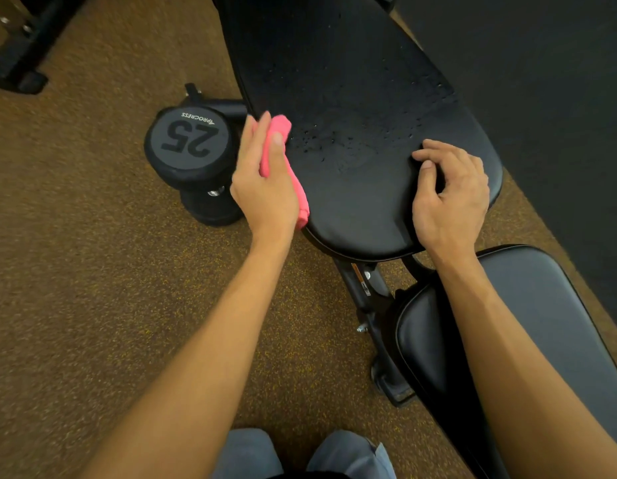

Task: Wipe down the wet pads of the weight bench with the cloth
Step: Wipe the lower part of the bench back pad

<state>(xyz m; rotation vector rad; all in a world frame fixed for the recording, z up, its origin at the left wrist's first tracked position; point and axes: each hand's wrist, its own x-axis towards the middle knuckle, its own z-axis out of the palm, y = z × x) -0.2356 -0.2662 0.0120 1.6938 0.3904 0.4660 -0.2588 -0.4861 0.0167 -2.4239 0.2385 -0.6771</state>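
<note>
The left hand [265, 181] grips a folded pink cloth [283, 167] at the left edge of the droplet-beaded black vinyl back pad [352, 98], the right hand [450, 198] resting loosely curled and empty near its right edge, so wiping looks about to begin with a sweep across.

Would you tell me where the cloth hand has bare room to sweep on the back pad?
Free: the beaded stretch of back pad between left hand with pink cloth and right hand, and beyond. Crowded: left edge, by the dumbbell.
</note>
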